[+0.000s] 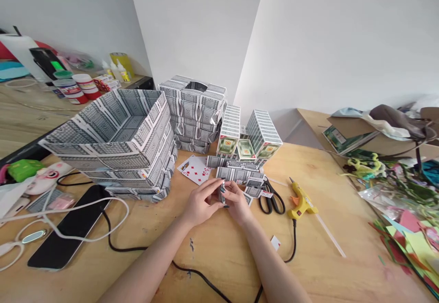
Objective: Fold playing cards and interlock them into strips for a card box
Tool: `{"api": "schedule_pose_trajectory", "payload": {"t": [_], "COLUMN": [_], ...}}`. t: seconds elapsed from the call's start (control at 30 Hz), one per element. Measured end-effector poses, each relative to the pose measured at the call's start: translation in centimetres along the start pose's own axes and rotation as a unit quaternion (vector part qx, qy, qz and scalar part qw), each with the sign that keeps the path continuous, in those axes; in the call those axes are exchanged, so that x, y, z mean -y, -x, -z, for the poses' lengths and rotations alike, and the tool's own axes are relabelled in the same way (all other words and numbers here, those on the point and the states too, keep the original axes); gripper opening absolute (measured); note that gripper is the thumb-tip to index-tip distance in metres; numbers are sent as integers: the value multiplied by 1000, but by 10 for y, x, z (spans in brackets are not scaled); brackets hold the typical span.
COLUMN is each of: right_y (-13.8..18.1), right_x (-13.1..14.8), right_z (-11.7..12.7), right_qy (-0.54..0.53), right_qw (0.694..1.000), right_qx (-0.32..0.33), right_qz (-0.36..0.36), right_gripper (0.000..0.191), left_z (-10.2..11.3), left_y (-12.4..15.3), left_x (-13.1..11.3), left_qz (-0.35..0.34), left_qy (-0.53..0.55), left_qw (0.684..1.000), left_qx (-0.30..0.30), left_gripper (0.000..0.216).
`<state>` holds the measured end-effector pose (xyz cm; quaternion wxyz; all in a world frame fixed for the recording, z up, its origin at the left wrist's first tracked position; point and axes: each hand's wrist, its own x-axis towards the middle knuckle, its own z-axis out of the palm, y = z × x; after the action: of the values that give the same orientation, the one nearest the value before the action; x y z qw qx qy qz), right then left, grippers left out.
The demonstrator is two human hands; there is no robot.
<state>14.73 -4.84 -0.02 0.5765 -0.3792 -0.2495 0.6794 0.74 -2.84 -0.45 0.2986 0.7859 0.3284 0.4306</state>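
Observation:
Between my left hand (pixel 203 202) and my right hand (pixel 236 201) is a small folded playing card (pixel 222 193), pinched by the fingers of both. Much of it is covered by the fingers. Just beyond lie rows of folded playing cards (pixel 240 175), patterned grey and white. A diamond playing card (pixel 194 169) lies face up to the left of them. Black-handled scissors (pixel 272 202) rest to the right of my right hand, partly under a folded card. Farther right is a yellow glue gun (pixel 302 202) with a clear glue stick (pixel 331 236) behind it.
A large open box built of cards (pixel 137 152) stands on the left, with a closed card-built box (pixel 194 110) behind it. Stacked card packs (pixel 262 133) stand at the back. A phone (pixel 68 229), white cable and black cord (pixel 202 284) lie in front. Craft scraps (pixel 408 229) cover the right side.

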Motion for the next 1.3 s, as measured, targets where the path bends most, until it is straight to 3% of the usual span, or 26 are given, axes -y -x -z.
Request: {"api": "schedule_pose_trajectory", "payload": {"t": [0.27,0.43,0.63,0.9,1.0,1.17,1.3], "right_y": [1,1,4,11,11,6,0], "right_x": [-2,-5,-11,-9,-10,-17,-18], "right_z": [-2,-3,-6,-8,-8,-3,4], "right_qy": [1,58,226,350,373,335,300], "right_qw": [999,990,941,887,882,907,919], "right_qx": [-30,-47,-37,-6,-21,-68,-91], "right_qz": [28,120,251,300,289,245,238], "right_gripper": [41,54,57,55,62,71,51], "left_z": [-2,6,9,15,17,11,7], "left_y": [0,-6,-9,-14,-14,-11,-10], "left_x": [6,-1,2,3,1,2,6], "left_qz": [24,66,204,261,275,273,248], "left_qy": [64,149,301,383,384,367,303], "left_qw": [997,986,931,878,868,883,919], "left_qx": [26,47,19,116,155,104,55], "left_gripper": [59,55,44,53,56,64,63]}}
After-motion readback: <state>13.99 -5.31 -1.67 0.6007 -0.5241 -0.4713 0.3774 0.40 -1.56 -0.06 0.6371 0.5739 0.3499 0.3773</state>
